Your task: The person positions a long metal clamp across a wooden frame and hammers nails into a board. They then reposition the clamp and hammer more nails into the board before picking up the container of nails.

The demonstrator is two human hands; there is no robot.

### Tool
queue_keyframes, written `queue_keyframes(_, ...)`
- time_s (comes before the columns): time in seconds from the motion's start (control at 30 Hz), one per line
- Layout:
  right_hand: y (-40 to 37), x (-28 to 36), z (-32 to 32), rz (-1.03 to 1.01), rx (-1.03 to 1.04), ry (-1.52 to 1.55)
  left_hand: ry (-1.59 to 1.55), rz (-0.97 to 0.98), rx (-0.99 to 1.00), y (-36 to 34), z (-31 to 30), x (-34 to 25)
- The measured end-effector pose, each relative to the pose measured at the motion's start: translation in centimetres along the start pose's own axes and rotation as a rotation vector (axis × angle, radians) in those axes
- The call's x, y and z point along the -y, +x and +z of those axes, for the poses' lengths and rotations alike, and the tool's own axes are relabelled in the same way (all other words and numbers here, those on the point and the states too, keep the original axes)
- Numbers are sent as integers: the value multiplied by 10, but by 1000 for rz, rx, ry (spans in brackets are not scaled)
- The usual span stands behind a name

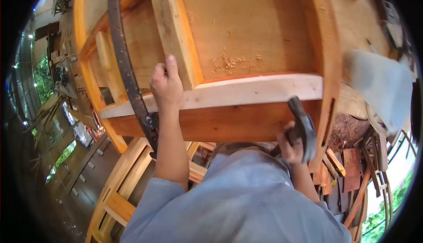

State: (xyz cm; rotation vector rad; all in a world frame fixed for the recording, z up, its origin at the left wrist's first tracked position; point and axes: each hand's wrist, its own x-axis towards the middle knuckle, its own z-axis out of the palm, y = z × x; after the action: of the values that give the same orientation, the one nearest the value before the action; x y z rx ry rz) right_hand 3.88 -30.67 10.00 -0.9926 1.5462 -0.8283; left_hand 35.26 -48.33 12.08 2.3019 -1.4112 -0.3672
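My left hand [167, 82] is closed around the lower part of a pale wooden crosspiece [169, 27], its thumb pointing up along the wood. That crosspiece meets a light front rail [260, 89] of a wooden frame. In my right hand [291, 149] is a hammer [302, 128] with a dark head, held low in front of the frame's right end, near my body. A long dark bar clamp [121, 44] with holes along it runs across the frame, left of my left hand. Its lower end reaches past the front rail.
Wood shavings [228, 63] lie on the panel inside the frame. At lower left stands another slatted wooden frame [119, 205]. Offcuts [352, 168] are piled at lower right, below a translucent whitish plastic piece [381, 84]. The frame's right post [328, 71] rises beside the hammer.
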Motion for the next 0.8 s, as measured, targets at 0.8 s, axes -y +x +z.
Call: queue_keyframes(0.8, -6, 2, -21, -113, 185, 117, -234, -84, 309, -2, -6, 16)
